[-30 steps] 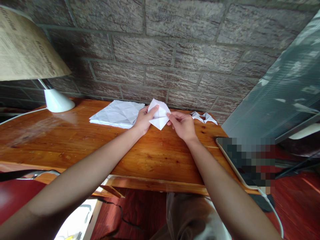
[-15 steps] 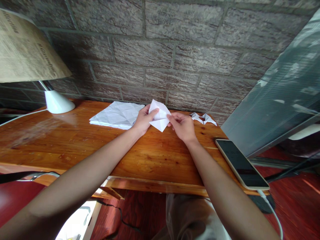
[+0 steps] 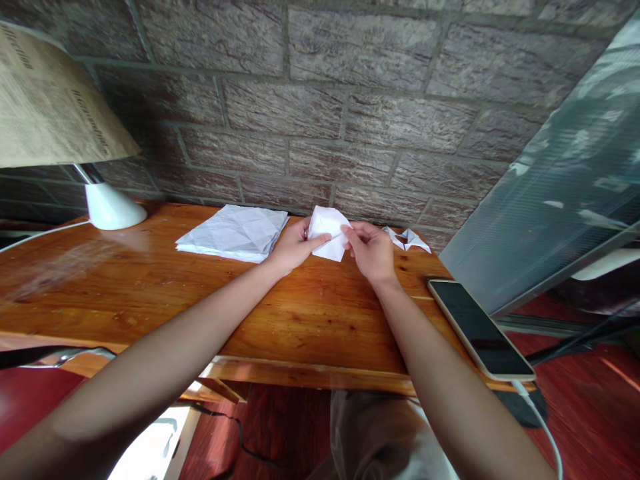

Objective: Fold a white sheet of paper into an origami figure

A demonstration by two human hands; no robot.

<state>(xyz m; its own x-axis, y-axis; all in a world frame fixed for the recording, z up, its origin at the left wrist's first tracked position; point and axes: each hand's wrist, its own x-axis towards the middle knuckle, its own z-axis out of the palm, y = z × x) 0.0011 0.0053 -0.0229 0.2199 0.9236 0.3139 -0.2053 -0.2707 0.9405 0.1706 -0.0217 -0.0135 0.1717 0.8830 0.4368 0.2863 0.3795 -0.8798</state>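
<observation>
Between my two hands is a folded piece of white paper [image 3: 327, 223], held just above the wooden table. My left hand [image 3: 296, 245] grips its left side, thumb lying across the front and the other fingers behind. My right hand [image 3: 371, 250] pinches the right edge between thumb and fingers. A stack of creased white paper sheets [image 3: 233, 230] lies left of my left hand. Just beyond my right hand sit small folded paper pieces [image 3: 413, 240], partly hidden by that hand.
The wooden table [image 3: 310, 320] runs along a brick wall [image 3: 280, 107]. A lamp [image 3: 113, 207] stands at the far left. On the right edge lies a phone [image 3: 483, 330] with a white cable [image 3: 543, 420] plugged in. A translucent panel [image 3: 550, 193] rises at the right.
The folded paper and both hands have shifted slightly right. The paper has turned a little, and its lower flap shows a blunter outline than before.
</observation>
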